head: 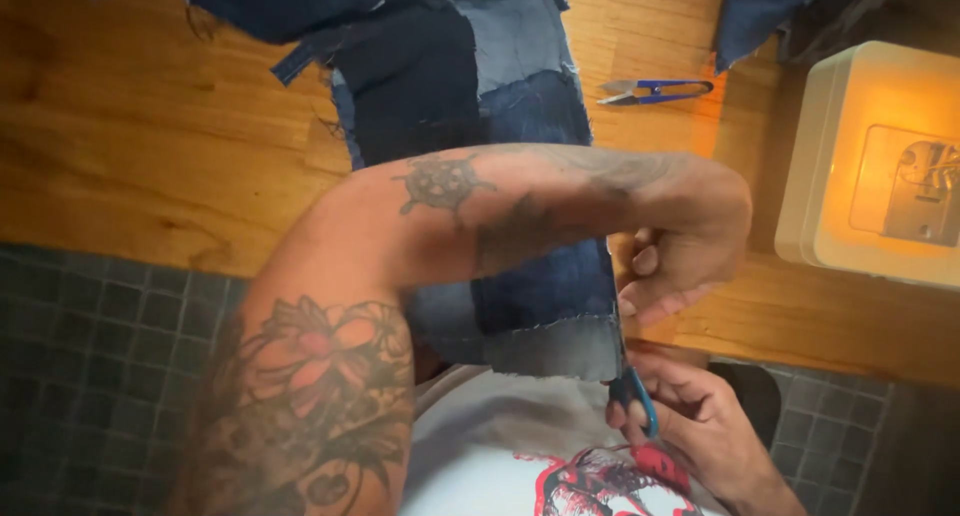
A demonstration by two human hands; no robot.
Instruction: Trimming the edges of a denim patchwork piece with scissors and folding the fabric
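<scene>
Denim patchwork (520,156), dark and pale blue panels, lies down the middle of the wooden table (140,146), its frayed lower hem hanging over the near edge toward your white shirt (490,446). Your right hand (690,416) sits just below that hem, fingers closed through the blue handles of the scissors (632,391), blades running up along the cloth's right side. Your left hand (680,246) crosses over from the left, fingers curled against the same right edge of the fabric, apparently pinning it flat beside the blades; whether it pinches the cloth or only presses on it, you cannot tell. The forearm hides the middle of the panel. Thread snips (655,91) with blue handles lie well apart, toward the far right of the table. White sewing machine (880,166), lamp lit, stands at the right edge. More denim scraps (800,11) crowd the far edge. Left half of the table shows bare wood; right side is tight.
</scene>
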